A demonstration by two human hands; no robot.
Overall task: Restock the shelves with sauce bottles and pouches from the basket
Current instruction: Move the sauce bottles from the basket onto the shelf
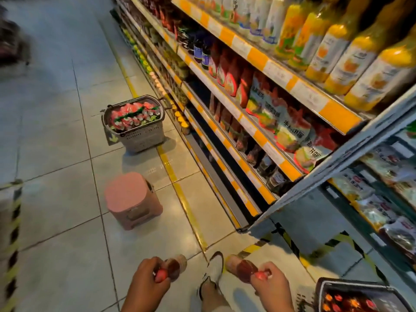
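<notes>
The left hand [147,282] is closed around the red-capped neck of a dark sauce bottle [174,266], and the right hand [271,287] grips a second sauce bottle [242,267] the same way, both bottles pointing base-forward low over the tiled floor [56,143]. At the lower right corner sits a basket [351,287] holding more red-capped bottles. Farther along the aisle stand a pink stool [131,199] and a grey basket [144,137] full of red pouches [132,113], beside shelves [247,129] stocked with sauces.
</notes>
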